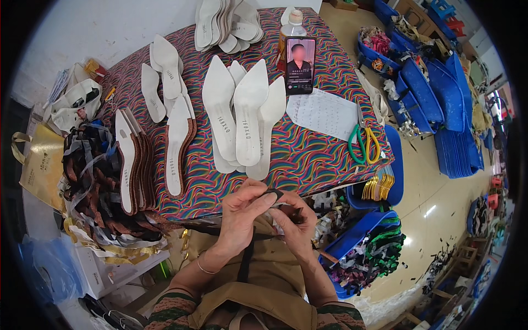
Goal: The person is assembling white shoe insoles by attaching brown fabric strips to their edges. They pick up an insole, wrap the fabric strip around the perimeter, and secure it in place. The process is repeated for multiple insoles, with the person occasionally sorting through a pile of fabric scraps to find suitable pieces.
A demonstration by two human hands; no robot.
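Close together at the table's near edge, my two hands work on a small dark strip [278, 194]. The thumb and fingers of my left hand [242, 214] pinch one end. My right hand [297, 228] has its fingers curled round the other side, with a dark brown, shiny piece [297, 215] showing in its palm. What that piece is I cannot make out. Just beyond the hands lies a fan of pale pointed shoe insoles [250, 113]. To their left are a white insole with a brown edge [177, 148] and an upright-edged stack of brown-edged insoles [132, 159].
A phone [300, 65] leans against a bottle [294, 25]. Beside it lie a written sheet [322, 114] and green-and-yellow-handled scissors [364, 144]. More insoles [228, 25] are piled at the back. Strip bundles [99, 181] hang at left; blue bins [421, 91] stand right.
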